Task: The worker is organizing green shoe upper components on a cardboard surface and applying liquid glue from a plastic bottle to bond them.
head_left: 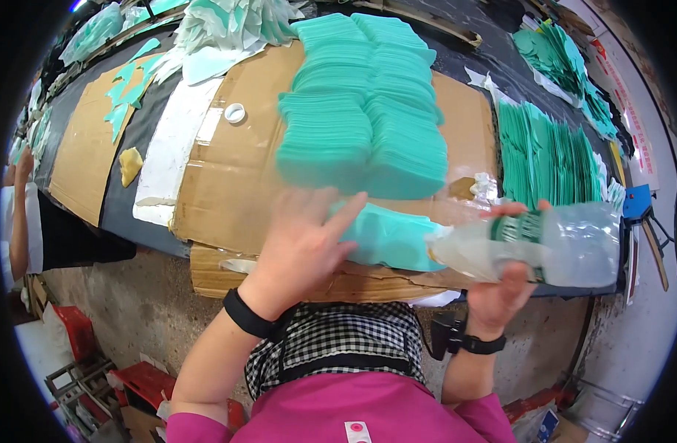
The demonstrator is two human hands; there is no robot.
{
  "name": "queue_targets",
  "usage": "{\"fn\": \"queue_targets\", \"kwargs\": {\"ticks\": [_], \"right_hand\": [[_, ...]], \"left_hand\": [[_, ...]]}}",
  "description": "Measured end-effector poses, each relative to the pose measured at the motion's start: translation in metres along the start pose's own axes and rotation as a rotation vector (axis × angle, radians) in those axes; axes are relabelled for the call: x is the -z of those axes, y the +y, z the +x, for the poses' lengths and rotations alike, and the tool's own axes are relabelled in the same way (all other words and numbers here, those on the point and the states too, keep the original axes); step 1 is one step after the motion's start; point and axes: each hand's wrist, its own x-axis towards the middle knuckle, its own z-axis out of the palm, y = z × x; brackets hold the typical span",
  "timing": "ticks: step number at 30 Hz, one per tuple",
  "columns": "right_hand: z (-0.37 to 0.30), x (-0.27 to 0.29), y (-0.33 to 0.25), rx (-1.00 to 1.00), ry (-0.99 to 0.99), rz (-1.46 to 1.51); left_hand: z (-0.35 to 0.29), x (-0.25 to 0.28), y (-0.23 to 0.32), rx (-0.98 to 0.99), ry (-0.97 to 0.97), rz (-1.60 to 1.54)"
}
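Note:
A clear plastic bottle (574, 244) with a green label and cloudy whitish contents lies sideways in my right hand (504, 284), fingers wrapped round it. Its neck points left, over a single pale green piece (394, 236) on the cardboard's near edge. My left hand (305, 229) is at that piece's left end, index finger stretched out and fingers apart, partly smeared by motion. Whether its fingertips touch the piece I cannot tell. Just beyond, two columns of fanned, overlapping green pieces (327, 122) cover the middle of the cardboard (228, 162).
A white bottle cap (235, 113) lies on the cardboard at left. More green pieces (548, 155) stand stacked at right, near a blue tool (637, 203). White and green scraps (228, 33) are heaped at the back. Another person's arm (19, 214) shows at far left.

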Motion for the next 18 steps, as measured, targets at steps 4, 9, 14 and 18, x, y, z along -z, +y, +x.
{"fn": "queue_targets", "kwargs": {"ticks": [4, 9, 14, 18], "right_hand": [[-0.01, -0.031, 0.026, -0.018, -0.011, -0.217], [-0.009, -0.063, 0.039, -0.189, -0.083, -0.115], [0.0, -0.075, 0.053, 0.042, -0.386, -0.211], [0.006, -0.089, 0.043, -0.228, -0.261, 0.015]], "left_hand": [[-0.009, -0.009, -0.006, 0.01, 0.027, 0.008], [-0.017, -0.007, -0.006, -0.035, 0.055, 0.023], [-0.048, 0.014, -0.013, 0.221, 0.089, -0.062], [-0.067, 0.017, -0.011, 0.158, 0.101, 0.097]]}}
